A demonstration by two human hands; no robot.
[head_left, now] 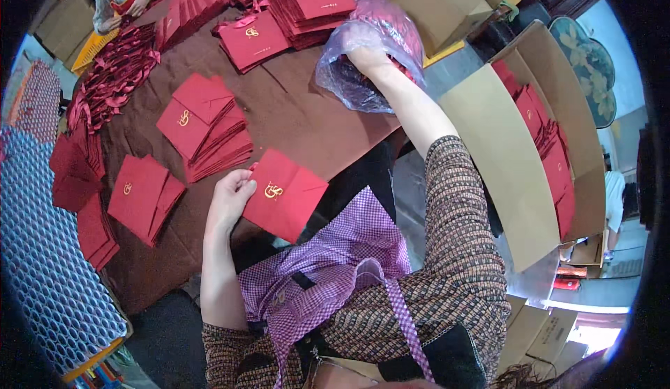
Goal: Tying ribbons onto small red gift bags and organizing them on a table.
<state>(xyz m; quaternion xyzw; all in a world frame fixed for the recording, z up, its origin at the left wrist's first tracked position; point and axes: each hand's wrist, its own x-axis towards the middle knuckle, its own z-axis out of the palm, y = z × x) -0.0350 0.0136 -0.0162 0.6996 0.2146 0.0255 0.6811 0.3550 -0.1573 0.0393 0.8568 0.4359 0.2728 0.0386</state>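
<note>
1. Near the table's [377, 134] front edge, I see the left hand [232, 197] pinching a red paper bag [286, 197].
2. Right hand [364, 41]: inside the plastic bag [399, 22]; grip, I can't tell.
3. Brown cloth [296, 113] stretches between them.

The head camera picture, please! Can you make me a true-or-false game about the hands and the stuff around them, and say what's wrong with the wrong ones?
1. The left hand holds a red packet with a gold mark. True.

2. The right hand is resting on the lap. False: it is inside a see-through plastic bag.

3. The open cardboard box on the right side has red packets in it. True.

4. The apron is plain green. False: it is purple and white checked.

5. The table cloth is white. False: it is brown.
</note>
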